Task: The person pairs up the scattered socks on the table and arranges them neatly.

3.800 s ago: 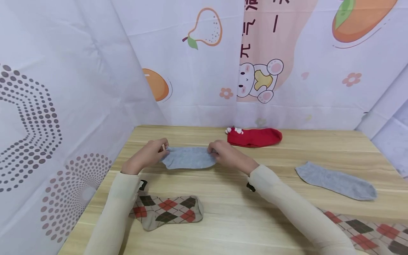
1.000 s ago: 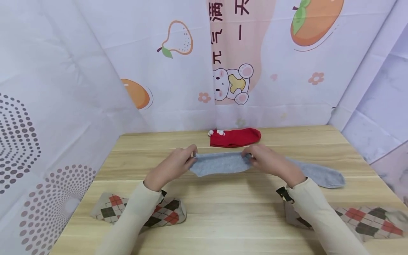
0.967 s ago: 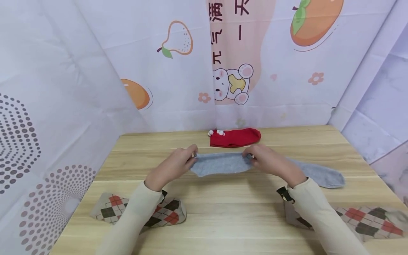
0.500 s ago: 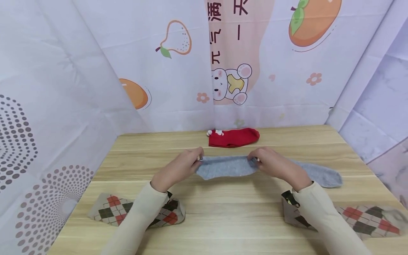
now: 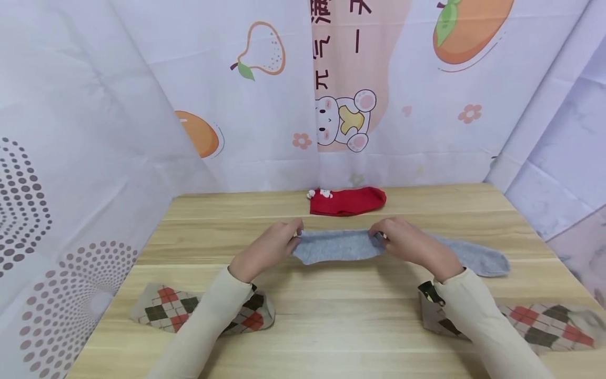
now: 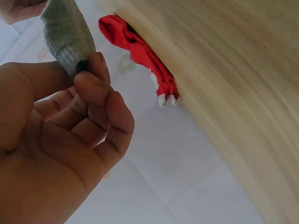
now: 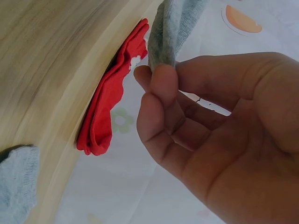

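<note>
A light grey sock is stretched sideways between the two hands, held above the table. My left hand pinches its left end between thumb and fingers; in the left wrist view this sock end looks ribbed, with a dark gap by the fingertips. The other end is pinched by my right hand, where the right wrist view shows the grey fabric bunched at the fingertips. A second grey sock lies flat to the right, partly behind the right hand.
Behind the hands, a red sock with white trim lies near the back edge of the wooden table. One argyle sock lies under the left forearm, another under the right. Printed curtains hang behind and at the sides.
Over the last few seconds both hands have carried the stretched grey sock rightward, in front of the red sock. The head view has turned right. In the last half second the hands barely move.
</note>
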`<state>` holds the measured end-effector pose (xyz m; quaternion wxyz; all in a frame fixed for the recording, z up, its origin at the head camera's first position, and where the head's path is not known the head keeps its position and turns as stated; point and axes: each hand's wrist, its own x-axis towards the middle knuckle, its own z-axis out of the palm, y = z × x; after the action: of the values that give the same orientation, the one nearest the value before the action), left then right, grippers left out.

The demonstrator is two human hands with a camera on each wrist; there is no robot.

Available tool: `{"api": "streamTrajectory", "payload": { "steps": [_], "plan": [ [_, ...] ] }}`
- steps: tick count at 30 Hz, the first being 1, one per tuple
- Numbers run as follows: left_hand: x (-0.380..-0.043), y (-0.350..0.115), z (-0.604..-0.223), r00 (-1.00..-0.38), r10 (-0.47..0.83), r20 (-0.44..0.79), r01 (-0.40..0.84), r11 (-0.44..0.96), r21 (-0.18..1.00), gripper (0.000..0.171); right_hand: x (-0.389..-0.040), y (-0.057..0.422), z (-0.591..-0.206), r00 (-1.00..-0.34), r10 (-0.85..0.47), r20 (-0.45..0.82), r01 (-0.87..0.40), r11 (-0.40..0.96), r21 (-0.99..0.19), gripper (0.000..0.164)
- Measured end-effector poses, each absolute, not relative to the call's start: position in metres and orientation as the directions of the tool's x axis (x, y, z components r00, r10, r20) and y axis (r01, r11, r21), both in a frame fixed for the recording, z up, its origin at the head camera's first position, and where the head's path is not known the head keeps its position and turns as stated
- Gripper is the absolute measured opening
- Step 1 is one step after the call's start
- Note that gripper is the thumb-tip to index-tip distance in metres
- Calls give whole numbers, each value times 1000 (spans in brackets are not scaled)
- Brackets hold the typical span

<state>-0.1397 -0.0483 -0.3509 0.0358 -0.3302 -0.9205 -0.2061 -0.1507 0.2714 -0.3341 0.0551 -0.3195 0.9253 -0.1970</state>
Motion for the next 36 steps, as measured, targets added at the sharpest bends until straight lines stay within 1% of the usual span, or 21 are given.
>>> {"api": "streamTrajectory", "payload": {
  "steps": [7, 16, 20, 24, 27, 31, 36],
  "plan": [
    [-140, -46, -359, -780, 595, 193, 622, 706, 339, 13, -152, 270, -336, -789, -614, 22, -572, 721, -391, 31],
    [-134, -36, -359, -734, 643, 218, 677, 667, 311, 14, -151, 270, -339, -785, -619, -28, -571, 740, -355, 34],
    [-133, -33, -362, -748, 635, 191, 662, 695, 281, 13, -151, 270, -341, -780, -625, -26, -576, 734, -360, 33],
    [-129, -32, -366, -769, 623, 143, 639, 737, 220, 20, -151, 267, -346, -768, -640, -38, -586, 725, -362, 33],
    [-127, -31, -371, -755, 638, 148, 655, 735, 173, 25, -150, 265, -349, -765, -642, -43, -594, 730, -338, 34],
    [-125, -31, -376, -738, 652, 174, 673, 726, 138, 28, -148, 263, -349, -776, -628, -61, -578, 747, -328, 36],
    [-124, -31, -374, -751, 639, 164, 659, 743, 123, 38, -144, 266, -345, -803, -594, -57, -541, 765, -349, 35]
  ]
}}
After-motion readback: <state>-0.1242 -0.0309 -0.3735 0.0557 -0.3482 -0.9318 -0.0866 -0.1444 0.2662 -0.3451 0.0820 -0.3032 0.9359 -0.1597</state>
